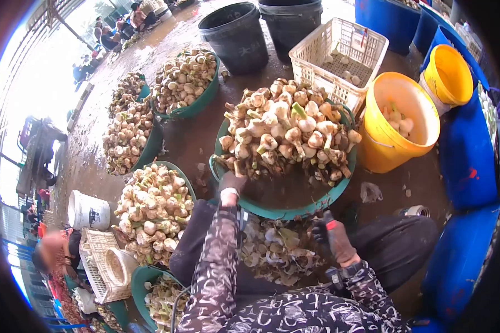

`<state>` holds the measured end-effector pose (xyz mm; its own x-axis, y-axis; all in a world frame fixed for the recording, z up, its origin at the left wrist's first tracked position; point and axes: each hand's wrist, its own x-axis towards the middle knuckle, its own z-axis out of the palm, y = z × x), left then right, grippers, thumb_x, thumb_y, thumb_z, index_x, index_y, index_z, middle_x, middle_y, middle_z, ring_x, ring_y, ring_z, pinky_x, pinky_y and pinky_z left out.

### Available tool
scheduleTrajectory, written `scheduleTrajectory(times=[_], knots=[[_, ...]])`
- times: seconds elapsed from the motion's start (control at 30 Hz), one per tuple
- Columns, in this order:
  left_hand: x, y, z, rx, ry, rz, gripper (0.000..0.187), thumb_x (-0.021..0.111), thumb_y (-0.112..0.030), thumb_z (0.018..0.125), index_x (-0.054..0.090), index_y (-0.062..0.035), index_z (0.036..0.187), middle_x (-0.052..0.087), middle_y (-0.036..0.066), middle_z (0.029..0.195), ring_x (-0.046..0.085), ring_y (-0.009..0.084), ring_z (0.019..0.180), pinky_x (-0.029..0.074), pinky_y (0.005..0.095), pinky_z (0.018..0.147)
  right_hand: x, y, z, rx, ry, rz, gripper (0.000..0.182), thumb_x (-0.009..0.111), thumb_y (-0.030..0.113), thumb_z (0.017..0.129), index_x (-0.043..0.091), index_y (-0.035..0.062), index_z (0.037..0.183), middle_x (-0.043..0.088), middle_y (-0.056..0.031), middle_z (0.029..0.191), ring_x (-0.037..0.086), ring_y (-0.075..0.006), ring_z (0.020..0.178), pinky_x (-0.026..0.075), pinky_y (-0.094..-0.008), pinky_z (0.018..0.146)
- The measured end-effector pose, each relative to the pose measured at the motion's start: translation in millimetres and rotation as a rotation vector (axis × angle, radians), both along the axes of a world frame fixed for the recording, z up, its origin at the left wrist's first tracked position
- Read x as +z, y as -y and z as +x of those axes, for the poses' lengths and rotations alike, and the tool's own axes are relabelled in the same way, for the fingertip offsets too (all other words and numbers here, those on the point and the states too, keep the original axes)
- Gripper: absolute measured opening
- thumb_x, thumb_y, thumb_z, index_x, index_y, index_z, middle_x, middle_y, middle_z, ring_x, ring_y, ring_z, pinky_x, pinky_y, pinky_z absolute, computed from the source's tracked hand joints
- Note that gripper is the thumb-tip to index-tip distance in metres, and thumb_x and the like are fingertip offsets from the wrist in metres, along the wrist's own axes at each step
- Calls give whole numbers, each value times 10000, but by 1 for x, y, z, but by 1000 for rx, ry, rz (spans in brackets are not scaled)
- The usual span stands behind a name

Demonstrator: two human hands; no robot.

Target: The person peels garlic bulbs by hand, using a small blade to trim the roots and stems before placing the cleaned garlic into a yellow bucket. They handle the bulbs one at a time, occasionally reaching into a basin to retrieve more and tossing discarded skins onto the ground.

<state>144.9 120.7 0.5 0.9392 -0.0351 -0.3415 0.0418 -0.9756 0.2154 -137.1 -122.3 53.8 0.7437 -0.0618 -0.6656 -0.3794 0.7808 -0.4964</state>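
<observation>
My left hand [233,182], in a dark glove, is at the near left rim of a large green tub [283,214]. Its fingers close around the stem of a garlic bulb [237,167] at the edge of the heap. The tub's far part is piled with garlic bulbs [293,135], with stems and dirty roots; brown dirt lies in front. My right hand [339,240], also gloved, is above my lap, closed on a small dark tool with a red part [330,225]; its working end cannot be made out. Below, between my legs, lie loose garlic skins and trimmings [278,252].
Green tubs of garlic [153,213] stand at left. A yellow bucket [391,147] holding pale bulbs and a white crate [339,53] are at right and far right. Black bins [236,41] stand behind. Blue barrels [469,161] line the right. A person [55,252] sits at lower left.
</observation>
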Motion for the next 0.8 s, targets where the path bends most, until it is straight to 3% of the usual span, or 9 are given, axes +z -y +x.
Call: scheduleTrajectory(times=[0.03,0.07,0.17,0.23,0.37,0.53,0.67,0.73,0.8], knots=[[-2,0,-13,-25,-118,-117,556,700,-477,726,621,-21,1034,666,196,903,650,341,844,507,412,748,-15,-6,-1,87,-40,-187,396,520,422,929,623,42,888,564,-6,665,501,-126,562,406,-236,528],[-17,1,-43,34,-95,-556,596,755,-472,686,648,24,997,667,201,950,662,314,819,503,384,756,-32,-12,-2,79,-53,-177,396,520,422,929,623,42,888,564,-6,665,501,-126,562,406,-236,528],[54,49,-138,-213,-345,-713,518,795,-295,720,621,51,1063,678,89,937,597,121,818,488,280,764,-42,-19,-6,260,45,-943,305,586,338,855,644,46,790,562,-125,626,555,-248,583,436,-375,576],[86,71,-182,-354,-332,-691,517,803,-291,685,626,5,1069,669,122,964,628,176,863,488,300,790,-21,-23,-5,221,120,-1086,352,604,392,833,651,43,812,601,-186,705,590,-349,657,434,-411,588],[89,82,-226,-510,-10,-572,507,794,-300,651,634,-64,1071,627,161,1041,622,286,947,487,355,827,19,-20,-11,316,-9,-1141,386,618,409,816,647,25,788,602,-208,715,601,-381,693,435,-434,588],[89,80,-239,-526,2,-556,487,787,-299,659,639,-75,1065,620,160,1044,608,302,954,482,367,838,13,-22,-22,458,57,-1348,378,580,371,848,632,-2,832,601,-259,804,585,-415,766,435,-453,625],[108,78,-238,-473,-160,-734,480,809,-248,671,639,-38,1067,647,118,1014,630,200,907,486,310,821,11,-14,-28,438,135,-1267,358,569,338,869,618,-16,846,630,-217,790,603,-360,745,447,-425,642],[107,72,-234,-380,-311,-836,478,806,-215,687,627,-13,1081,648,96,1017,614,163,904,482,290,819,12,-5,-32,294,394,-725,366,563,336,889,599,-19,803,627,-101,722,587,-245,669,450,-399,618],[100,72,-233,-283,-460,-940,476,804,-182,703,615,11,1094,649,73,1021,597,125,901,478,271,817,4,-9,-31,218,296,-526,357,558,339,899,608,-11,847,615,-66,729,573,-194,663,447,-344,604]])
